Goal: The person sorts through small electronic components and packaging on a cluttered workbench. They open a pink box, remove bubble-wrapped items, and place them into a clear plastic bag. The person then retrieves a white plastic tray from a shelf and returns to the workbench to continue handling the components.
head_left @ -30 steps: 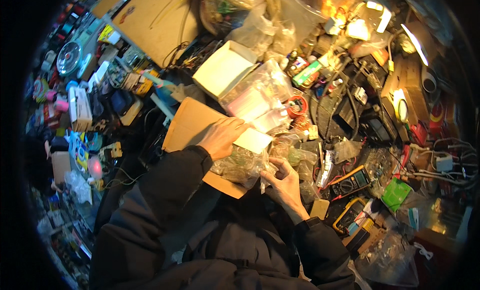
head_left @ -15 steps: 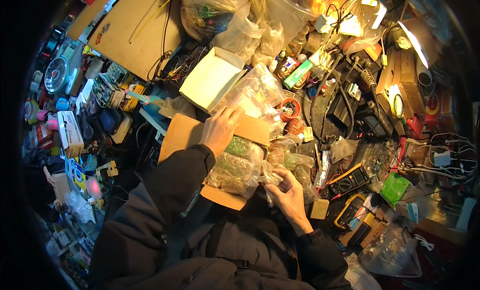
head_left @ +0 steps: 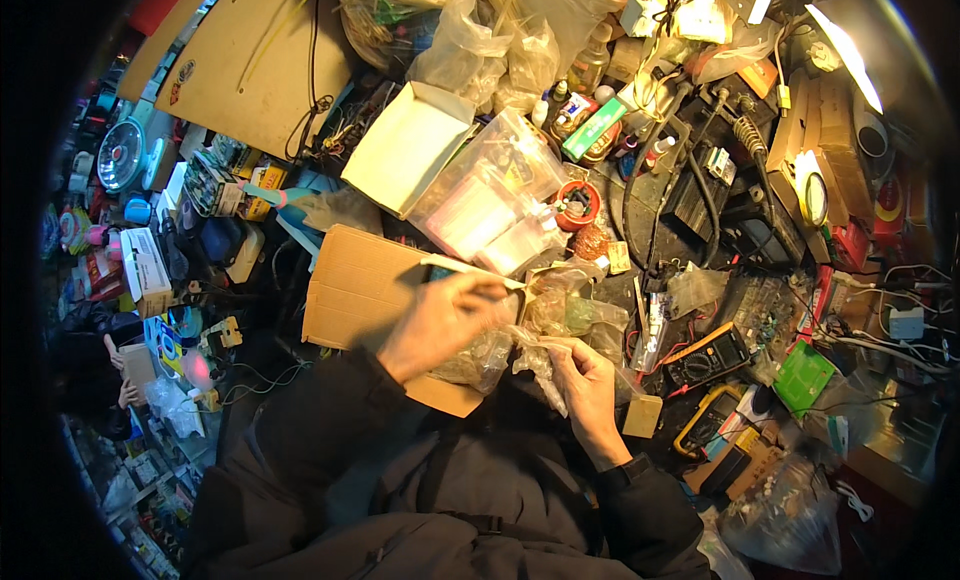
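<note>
- Pinching crumpled plastic bag (head_left: 540, 367) in right hand (head_left: 590, 392), beside open cardboard box (head_left: 350, 292)
- Holding left hand (head_left: 432, 325) over box; can't tell if gripping
- Likely partway: done opening box, bagged contents (head_left: 474, 364) left inside

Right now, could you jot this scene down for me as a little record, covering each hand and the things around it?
left hand: over the open cardboard box; whether it touches the box is unclear
right hand: pinching a crumpled clear plastic bag
cardboard box: wide flap spread to the left, bagged contents inside
beyond the box: pale yellow open box
to the right: dark-faced multimeter, green flat piece
upper right: lit lamp
</note>
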### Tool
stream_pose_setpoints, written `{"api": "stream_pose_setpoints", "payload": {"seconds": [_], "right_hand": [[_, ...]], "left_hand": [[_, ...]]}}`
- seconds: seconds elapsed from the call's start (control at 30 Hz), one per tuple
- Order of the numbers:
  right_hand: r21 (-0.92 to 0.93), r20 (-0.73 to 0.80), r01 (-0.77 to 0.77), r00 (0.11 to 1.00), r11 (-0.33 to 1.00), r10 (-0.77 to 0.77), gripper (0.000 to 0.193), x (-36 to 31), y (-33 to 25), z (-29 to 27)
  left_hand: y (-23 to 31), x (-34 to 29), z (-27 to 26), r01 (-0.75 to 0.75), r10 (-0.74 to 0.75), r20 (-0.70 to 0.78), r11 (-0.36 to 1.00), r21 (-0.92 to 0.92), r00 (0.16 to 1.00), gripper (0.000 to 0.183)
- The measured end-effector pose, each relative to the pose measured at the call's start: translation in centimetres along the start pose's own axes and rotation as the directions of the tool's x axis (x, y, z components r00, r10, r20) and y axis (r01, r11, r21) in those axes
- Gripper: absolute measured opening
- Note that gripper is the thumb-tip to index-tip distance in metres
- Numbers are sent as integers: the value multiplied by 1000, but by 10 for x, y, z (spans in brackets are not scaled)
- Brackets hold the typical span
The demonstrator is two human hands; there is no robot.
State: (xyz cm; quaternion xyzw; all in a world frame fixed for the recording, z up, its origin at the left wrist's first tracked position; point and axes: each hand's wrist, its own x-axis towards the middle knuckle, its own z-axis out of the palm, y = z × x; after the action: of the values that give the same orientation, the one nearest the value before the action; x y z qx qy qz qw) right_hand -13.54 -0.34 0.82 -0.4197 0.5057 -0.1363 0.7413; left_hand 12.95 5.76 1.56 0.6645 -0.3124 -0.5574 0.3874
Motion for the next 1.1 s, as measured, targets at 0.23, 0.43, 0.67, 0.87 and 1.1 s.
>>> {"api": "stream_pose_setpoints", "payload": {"seconds": [0.23,0.43,0.67,0.87,1.1], "right_hand": [[-174,-30,213,975,961,-221,32,7,-23,22],[189,91,-65,995,980,48,28,5,-18,18],[203,198,-186,969,961,146,38,9,-13,8],[384,262,-365,924,848,279,51,-3,-15,-9],[-54,-256,210,942,976,-217,26,-6,24,-41]], "left_hand": [[6,-40,37,238,-169,201,883,-405,965,49],[-2,-49,30,241,-167,194,848,-473,967,42],[-10,-48,29,205,-150,144,804,-558,978,23],[-25,-44,23,145,-206,-34,785,-602,978,15],[-40,-46,30,25,-193,-190,762,-647,963,16]]}}
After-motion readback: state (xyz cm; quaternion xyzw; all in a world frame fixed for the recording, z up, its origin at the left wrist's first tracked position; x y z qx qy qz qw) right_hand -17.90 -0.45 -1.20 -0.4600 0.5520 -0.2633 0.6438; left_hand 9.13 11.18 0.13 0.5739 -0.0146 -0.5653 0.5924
